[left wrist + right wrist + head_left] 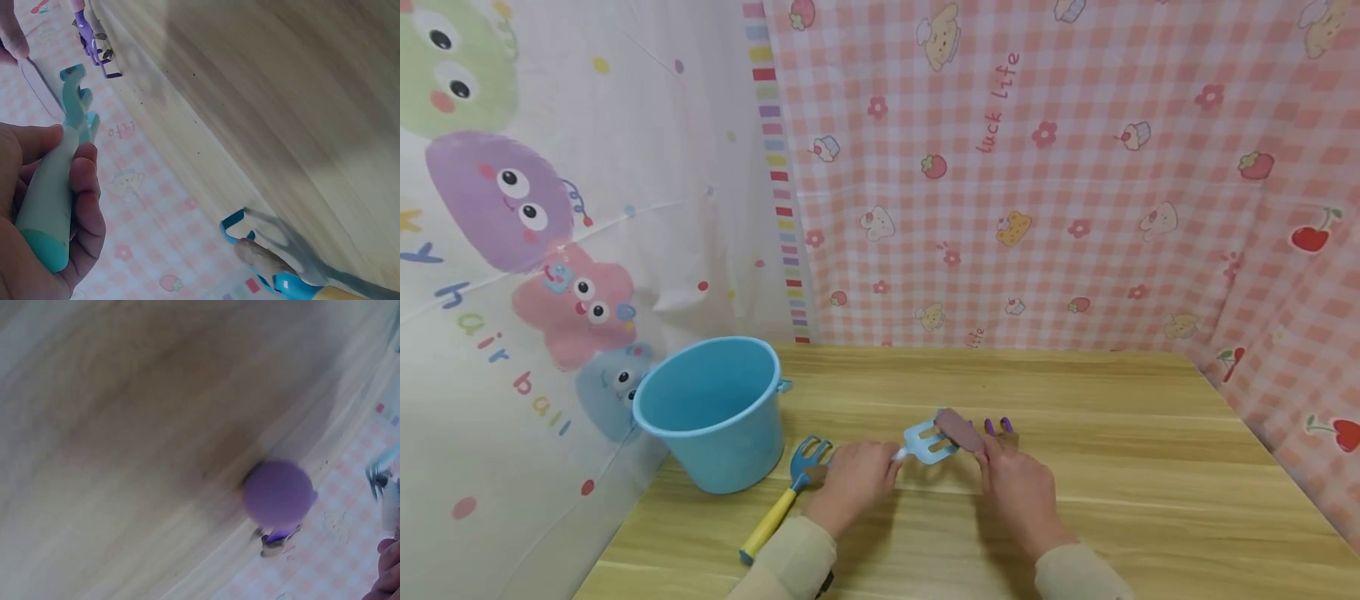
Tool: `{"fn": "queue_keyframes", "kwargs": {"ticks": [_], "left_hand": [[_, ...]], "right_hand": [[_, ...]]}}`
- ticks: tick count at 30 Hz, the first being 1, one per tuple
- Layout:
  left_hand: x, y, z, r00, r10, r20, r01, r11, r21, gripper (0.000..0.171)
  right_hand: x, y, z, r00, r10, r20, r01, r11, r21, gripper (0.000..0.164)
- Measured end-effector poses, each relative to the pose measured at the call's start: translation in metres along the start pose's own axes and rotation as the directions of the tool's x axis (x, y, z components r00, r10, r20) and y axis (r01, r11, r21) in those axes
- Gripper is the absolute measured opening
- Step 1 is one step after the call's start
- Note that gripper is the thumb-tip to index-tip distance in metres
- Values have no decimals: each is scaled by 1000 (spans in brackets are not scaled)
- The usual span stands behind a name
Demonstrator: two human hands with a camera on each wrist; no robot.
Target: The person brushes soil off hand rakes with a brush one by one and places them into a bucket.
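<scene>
My left hand [853,483] grips the pale handle [49,203] of a light-blue toy garden fork [913,443], whose slotted head points right. A flat mauve-brown piece with a rounded end [959,429] is pinched in my right hand [1021,497]. In the head view its tip overlaps the fork's tines; whether it touches them I cannot tell. Beyond my right hand lies a purple toy rake [1007,425], mostly hidden. The round end of its handle [278,494] shows in the right wrist view, with brown bits near its tines.
At the left of the wooden table [1150,500] stands a light-blue bucket [726,454]. Beside it lies a blue toy rake with a yellow handle [769,525], a brownish lump [259,257] on its tines. Patterned cloths [1075,208] hang behind and at the sides.
</scene>
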State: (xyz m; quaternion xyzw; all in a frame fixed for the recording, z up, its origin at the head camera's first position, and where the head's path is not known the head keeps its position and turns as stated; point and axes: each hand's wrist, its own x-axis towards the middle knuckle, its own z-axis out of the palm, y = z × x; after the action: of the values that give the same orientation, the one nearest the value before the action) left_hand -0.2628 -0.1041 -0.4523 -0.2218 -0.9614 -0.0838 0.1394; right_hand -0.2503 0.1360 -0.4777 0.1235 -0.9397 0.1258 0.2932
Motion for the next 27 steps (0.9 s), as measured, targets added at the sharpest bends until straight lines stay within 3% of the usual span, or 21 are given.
{"fn": "queue_keyframes", "kwargs": {"ticks": [4, 7, 12, 15, 21, 27], "left_hand": [[-1, -1, -1, 999, -25, 21, 24, 1000, 12, 28], [-1, -3, -2, 999, -34, 21, 33, 999, 20, 27], [2, -3, -4, 999, -27, 17, 27, 999, 38, 30], [3, -3, -5, 1000, -20, 12, 19, 997, 69, 27], [2, -5, -7, 1000, -3, -29, 9, 984, 176, 19], [4, -4, -9, 998, 6, -60, 6, 980, 198, 20]], "right_hand": [[4, 6, -6, 995, 84, 48, -86, 996, 38, 18], [6, 4, -8, 994, 98, 50, -101, 993, 67, 19], [5, -7, -2, 999, -50, -21, 51, 995, 88, 15], [1, -10, 2, 995, -95, -4, 95, 993, 63, 14], [-1, -6, 0, 989, 42, 144, -52, 997, 64, 12], [-1, -4, -1, 985, 82, 152, -93, 994, 65, 14]]}}
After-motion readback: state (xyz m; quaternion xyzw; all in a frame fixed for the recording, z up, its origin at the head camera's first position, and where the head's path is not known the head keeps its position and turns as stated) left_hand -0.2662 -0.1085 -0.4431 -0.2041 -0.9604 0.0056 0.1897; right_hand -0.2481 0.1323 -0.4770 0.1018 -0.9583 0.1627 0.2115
